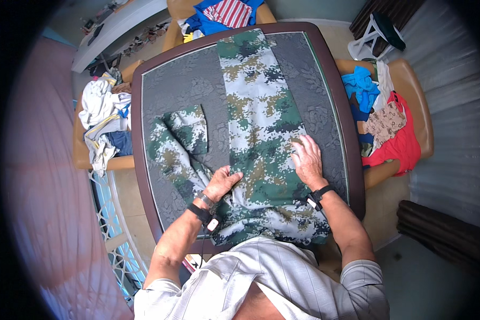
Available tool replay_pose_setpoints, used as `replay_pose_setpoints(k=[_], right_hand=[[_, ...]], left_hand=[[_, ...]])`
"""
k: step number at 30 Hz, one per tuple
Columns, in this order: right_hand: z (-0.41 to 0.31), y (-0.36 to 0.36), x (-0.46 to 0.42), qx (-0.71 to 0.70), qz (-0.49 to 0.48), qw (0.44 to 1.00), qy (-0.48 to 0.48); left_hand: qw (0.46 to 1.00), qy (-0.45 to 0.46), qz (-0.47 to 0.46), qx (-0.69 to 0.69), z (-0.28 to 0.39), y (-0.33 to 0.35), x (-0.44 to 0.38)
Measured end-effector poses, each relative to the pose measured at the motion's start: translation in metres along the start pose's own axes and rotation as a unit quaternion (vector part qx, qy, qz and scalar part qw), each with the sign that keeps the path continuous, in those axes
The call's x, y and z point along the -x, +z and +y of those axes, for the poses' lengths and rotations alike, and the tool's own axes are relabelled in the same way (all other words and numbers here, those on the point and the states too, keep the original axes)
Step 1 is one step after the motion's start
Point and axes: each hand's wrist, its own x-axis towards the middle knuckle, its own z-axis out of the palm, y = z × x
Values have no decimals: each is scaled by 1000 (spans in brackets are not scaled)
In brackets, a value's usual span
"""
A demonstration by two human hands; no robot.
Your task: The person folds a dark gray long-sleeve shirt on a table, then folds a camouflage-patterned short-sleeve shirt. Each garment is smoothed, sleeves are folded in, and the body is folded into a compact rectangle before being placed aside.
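Observation:
A digital-camouflage garment (260, 120), with what looks like a trouser leg, stretches away from me across the table. Its second long section (172, 152) lies bent back on itself to the left. My left hand (223, 182) is at the long section's left edge, thumb on top of the cloth and fingers curled at the edge. On the right edge, my right hand (307, 160) rests palm down with its fingers spread, holding nothing. The near end of the garment is bunched at the table's front edge against my body, partly hidden by my shirt.
The table (184, 88) has a dark patterned cover and a raised brown rim. Tan chairs hold piled clothes on the left (104, 116), on the right (388, 124) and at the far side (228, 16). A white-framed stool (374, 38) stands at the far right.

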Motion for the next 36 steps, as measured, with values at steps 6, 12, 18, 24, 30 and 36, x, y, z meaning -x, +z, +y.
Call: replay_pose_setpoints(k=[6,12,18,24,30,36], right_hand=[[-23,-46,63,-16,38,985,169],[1,-76,146,-69,-111,918,375],[9,-62,164,-66,-71,919,381],[30,-42,163,-181,-59,883,429],[53,-52,168,-341,94,859,370],[38,-66,184,-33,36,937,345]], left_hand=[[912,281,248,-164,-24,6,76],[820,322,290,-373,-75,9,188],[927,62,354,-104,-140,8,222],[956,-72,235,161,-155,23,206],[963,76,207,155,-146,18,244],[985,-61,125,98,-166,7,267]])
